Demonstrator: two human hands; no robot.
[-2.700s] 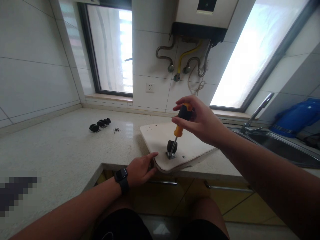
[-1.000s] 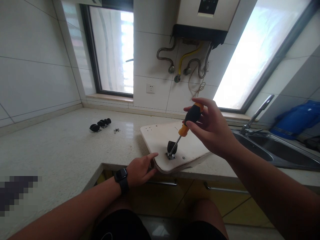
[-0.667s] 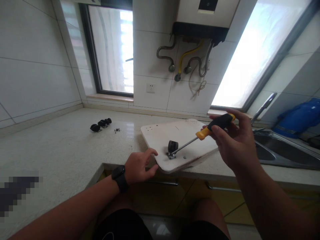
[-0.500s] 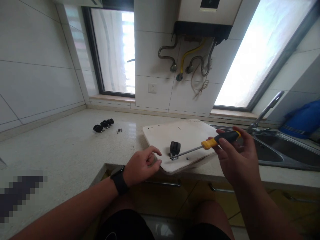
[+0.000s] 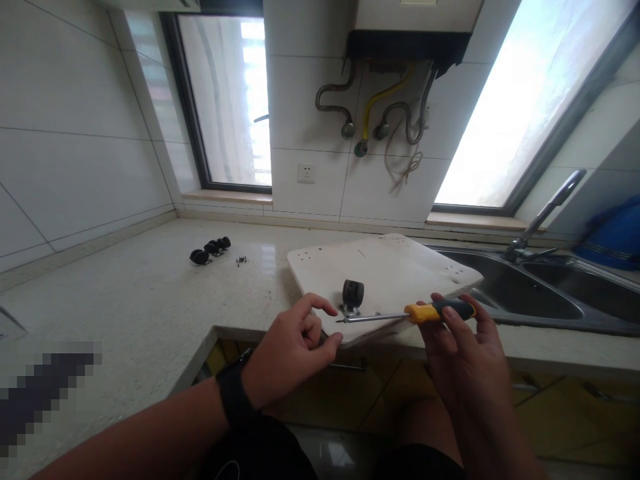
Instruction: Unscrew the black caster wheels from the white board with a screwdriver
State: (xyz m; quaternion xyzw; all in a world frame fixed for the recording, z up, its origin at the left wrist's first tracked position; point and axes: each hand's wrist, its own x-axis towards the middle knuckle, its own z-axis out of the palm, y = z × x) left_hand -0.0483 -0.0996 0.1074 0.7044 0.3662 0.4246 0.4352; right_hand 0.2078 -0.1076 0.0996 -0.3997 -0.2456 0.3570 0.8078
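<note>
My right hand (image 5: 463, 340) grips a screwdriver (image 5: 440, 311) by its yellow and dark grey handle, the shaft pointing left and nearly level. Its tip is close to my left hand (image 5: 300, 340), whose thumb and forefinger are apart with nothing seen between them; the other fingers are curled. A black caster wheel (image 5: 353, 293) stands on the near left corner of a white board (image 5: 375, 267), its metal plate against the surface. The shaft crosses in front of that plate. Whether a screw sits at the tip is too small to tell.
Several black casters (image 5: 199, 257) lie on the counter (image 5: 125, 293) at the left, with a small heap of screws (image 5: 242, 260) beside them. The board's right end overlaps the edge of the steel sink (image 5: 515, 290). A tap (image 5: 545, 213) rises behind it.
The screwdriver's handle has come down, so its shaft is nearer level. My left hand has moved slightly right, closer to the tip. The view has shifted a little.
</note>
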